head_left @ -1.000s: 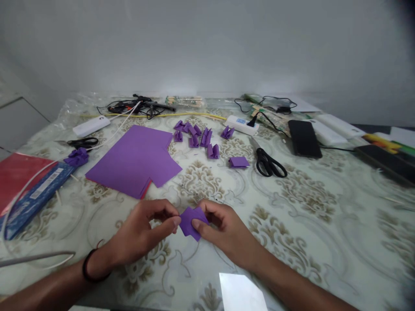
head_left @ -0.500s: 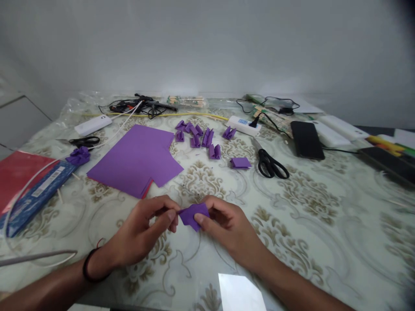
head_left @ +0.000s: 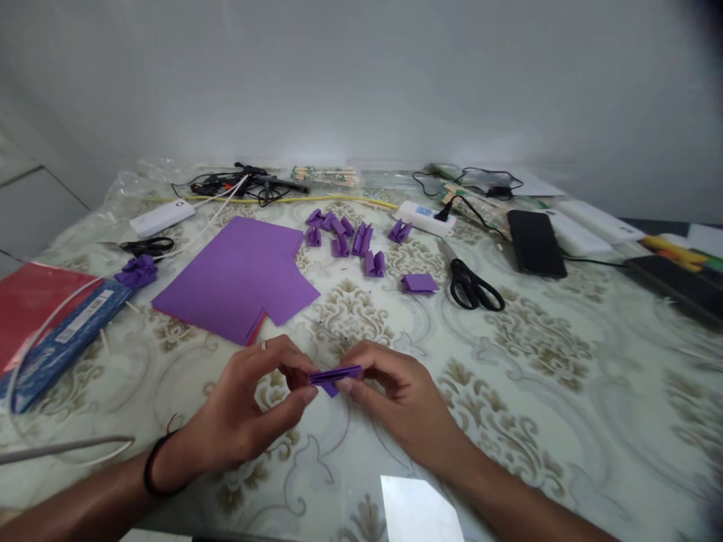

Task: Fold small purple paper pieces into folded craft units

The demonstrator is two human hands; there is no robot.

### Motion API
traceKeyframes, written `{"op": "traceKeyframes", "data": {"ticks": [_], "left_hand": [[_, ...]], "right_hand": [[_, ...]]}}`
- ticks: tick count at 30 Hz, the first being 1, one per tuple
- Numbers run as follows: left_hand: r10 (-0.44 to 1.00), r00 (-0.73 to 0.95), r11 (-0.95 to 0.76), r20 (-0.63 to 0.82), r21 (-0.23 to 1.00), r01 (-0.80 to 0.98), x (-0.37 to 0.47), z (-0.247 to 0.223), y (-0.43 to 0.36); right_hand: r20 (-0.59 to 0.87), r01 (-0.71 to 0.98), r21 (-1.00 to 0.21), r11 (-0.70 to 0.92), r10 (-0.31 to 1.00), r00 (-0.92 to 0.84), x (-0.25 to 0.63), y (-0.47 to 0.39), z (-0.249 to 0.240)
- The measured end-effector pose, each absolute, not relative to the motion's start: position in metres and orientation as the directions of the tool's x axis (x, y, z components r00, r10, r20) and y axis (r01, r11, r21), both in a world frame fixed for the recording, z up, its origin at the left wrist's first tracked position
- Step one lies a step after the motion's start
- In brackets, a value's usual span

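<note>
A small folded piece of purple paper (head_left: 333,376) is held just above the table, its folded edge facing me and a flap hanging below. My left hand (head_left: 257,399) pinches its left end between thumb and fingers. At the other end, my right hand (head_left: 389,388) grips it with the thumb in front and fingers behind. Beyond my hands lie several folded purple paper pieces (head_left: 374,264) in a loose group, and one flatter folded piece (head_left: 419,283) sits to their right. Large purple paper sheets (head_left: 237,271) lie to the left, with red showing beneath.
Black-handled scissors (head_left: 473,286) lie right of the folded pieces, with a black phone (head_left: 535,243) beyond. Another pair of scissors (head_left: 147,246) and crumpled purple paper (head_left: 136,272) are on the left. A white power strip (head_left: 425,217) and a glue gun (head_left: 248,182) lie towards the wall.
The purple paper piece has turned from showing its broad face to showing its thin folded edge. My left thumb and fingers have shifted onto its left end.
</note>
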State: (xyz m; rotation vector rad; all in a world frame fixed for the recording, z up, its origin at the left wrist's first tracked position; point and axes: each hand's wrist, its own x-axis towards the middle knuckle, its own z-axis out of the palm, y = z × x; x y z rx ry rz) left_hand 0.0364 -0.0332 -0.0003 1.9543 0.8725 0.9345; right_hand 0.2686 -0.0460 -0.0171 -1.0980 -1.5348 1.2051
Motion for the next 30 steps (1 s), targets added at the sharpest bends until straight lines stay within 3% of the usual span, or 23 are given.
{"op": "traceKeyframes", "data": {"ticks": [7,14,19,24,30], "left_hand": [[0.83,0.48,-0.435,0.283,0.868,0.24,0.035,0.008,-0.033],[0.887,0.459,-0.186,0.045,0.945,0.269,0.036,-0.002,-0.029],[0.914,0.404,-0.03,-0.05,0.981,0.189,0.034,-0.007,-0.026],[0.911,0.402,0.017,-0.087,0.984,0.175,0.035,-0.007,-0.026],[0.911,0.401,-0.014,-0.091,0.968,0.251,0.041,-0.003,-0.03]], "right_hand": [[0.046,0.129,-0.988,0.079,0.97,-0.24,0.268,-0.047,-0.018],[-0.069,0.165,-0.986,-0.023,0.958,-0.28,0.268,-0.047,-0.018],[-0.1,0.128,-0.99,-0.065,0.952,-0.289,0.266,-0.051,-0.022],[-0.063,0.245,-0.97,0.001,0.965,-0.256,0.263,-0.051,-0.024],[-0.001,0.233,-0.97,0.067,0.961,-0.276,0.265,-0.05,-0.02]]}}
